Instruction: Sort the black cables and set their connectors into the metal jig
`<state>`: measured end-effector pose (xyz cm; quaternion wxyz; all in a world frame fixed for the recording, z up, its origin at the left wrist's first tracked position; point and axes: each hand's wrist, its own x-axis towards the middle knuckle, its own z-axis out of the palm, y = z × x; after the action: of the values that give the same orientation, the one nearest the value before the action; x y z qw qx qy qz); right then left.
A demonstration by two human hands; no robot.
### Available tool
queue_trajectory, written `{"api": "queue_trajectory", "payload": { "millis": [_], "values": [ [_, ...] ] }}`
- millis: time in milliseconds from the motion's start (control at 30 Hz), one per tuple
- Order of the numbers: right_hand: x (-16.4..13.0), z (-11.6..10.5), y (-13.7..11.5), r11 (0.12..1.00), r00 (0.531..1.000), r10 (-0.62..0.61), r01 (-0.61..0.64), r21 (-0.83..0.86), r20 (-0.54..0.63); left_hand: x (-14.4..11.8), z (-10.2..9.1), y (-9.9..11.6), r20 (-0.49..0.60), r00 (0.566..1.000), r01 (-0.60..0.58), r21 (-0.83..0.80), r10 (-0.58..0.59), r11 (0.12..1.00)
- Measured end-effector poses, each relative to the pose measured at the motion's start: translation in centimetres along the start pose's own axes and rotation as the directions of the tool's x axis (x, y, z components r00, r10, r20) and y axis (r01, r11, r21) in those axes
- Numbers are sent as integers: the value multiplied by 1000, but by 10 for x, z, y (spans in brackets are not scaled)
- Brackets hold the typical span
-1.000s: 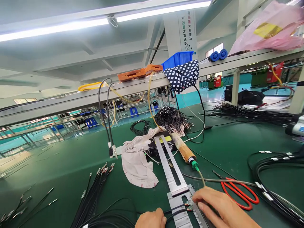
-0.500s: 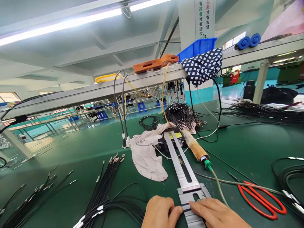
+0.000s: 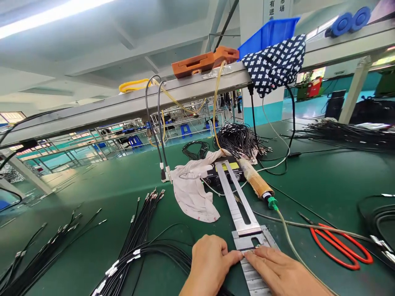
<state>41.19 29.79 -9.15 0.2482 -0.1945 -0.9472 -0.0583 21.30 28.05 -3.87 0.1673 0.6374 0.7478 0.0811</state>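
A long silver metal jig (image 3: 233,205) with a slotted arm lies on the green table, its far end reaching onto a black box (image 3: 235,169) with a yellow label. My left hand (image 3: 211,263) is at the jig's left edge, fingers curled and thumb pressed toward the plate. From the right, my right hand (image 3: 277,267) rests on the jig, fingers together and tips close to my left thumb. A thin dark line crosses the plate at the fingertips; whether it is a cable or a groove I cannot tell. What the fingertips pinch is hidden.
Black cables (image 3: 145,222) with metal terminals lie to the left, another bundle (image 3: 237,139) behind the box. A white cloth (image 3: 196,193), a wrapped tan handle with green tip (image 3: 257,181) and red-handled scissors (image 3: 336,242) surround the jig. A shelf rail (image 3: 197,92) crosses above.
The view has shifted, so the shelf sits higher in it. My hands have moved slightly up along the jig in the picture, and their fingertips are closer together.
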Motion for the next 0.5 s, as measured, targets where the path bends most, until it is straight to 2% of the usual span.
{"api": "queue_trajectory", "payload": {
  "millis": [100,167,233,267,300,367,400,433,467,500],
  "values": [
    [3,-3,0,997,999,45,-46,69,24,-5,-2,5,-32,999,2,66,0,998],
    [6,-11,1,975,992,120,-123,183,29,-12,-8,8,-75,996,-48,120,57,992],
    [9,-20,2,928,976,215,-211,306,21,-18,-17,8,-74,982,-165,102,172,981],
    [10,-24,2,903,968,251,-242,356,20,-21,-22,6,-32,967,-253,44,254,967],
    [11,-28,3,881,962,270,-259,395,28,-24,-26,4,39,936,-349,-45,351,936],
    [11,-32,3,851,957,285,-279,446,54,-25,-31,-4,191,815,-496,-259,547,829],
    [11,-33,3,837,955,290,-286,467,64,-24,-32,-8,238,757,-520,-345,608,782],
    [11,-34,3,820,950,302,-298,489,73,-23,-31,-11,268,724,-515,-403,635,757],
    [11,-34,3,799,944,319,-314,514,81,-21,-29,-14,287,716,-494,-435,636,753],
    [11,-35,3,772,936,339,-333,541,93,-20,-28,-15,296,727,-470,-443,620,763]
  ]
}}
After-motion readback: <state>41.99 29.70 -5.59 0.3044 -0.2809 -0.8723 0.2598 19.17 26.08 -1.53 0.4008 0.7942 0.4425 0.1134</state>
